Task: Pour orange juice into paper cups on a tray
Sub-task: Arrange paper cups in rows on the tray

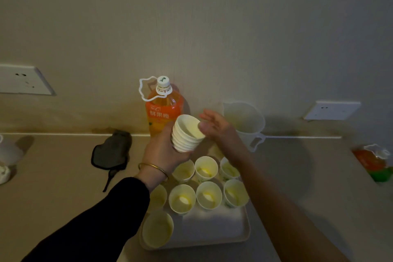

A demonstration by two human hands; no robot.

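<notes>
the juice bottle [163,110] stands upright at the back of the worktop [63,168], close to the wall, with its white cap [163,82] on and orange liquid up to the shoulder. nothing is touching it.

just in front of it your left hand [163,151] grips a stack of cups [187,134], fingers curled round the lower part, the stack tilted so the open mouth faces up and to the right. your right hand [214,125] is at the mouth of the top cup: the thumb sits at the rim and the other fingers are straight and spread apart beyond it, holding nothing.

below your hands the tray [212,234] lies on the worktop with eight loose cups [209,194] standing upright on it, mouths up: three in the far row, four in the next row, with the leftmost partly hidden by your left wrist, and one alone at the near left corner. their insides look yellowish in the dim light, and you cannot tell whether any hold juice. the near right part of the tray is bare.

a gold bangle [153,168] and a black sleeve [95,219] are on your left arm. your right forearm is bare.

behind your right hand a clear plastic jug [244,123] stands by the wall. a dark cloth [110,151] lies left of the bottle. far right, a second orange bottle [374,161] lies on its side. two wall sockets [23,80] are mounted left and right.
</notes>
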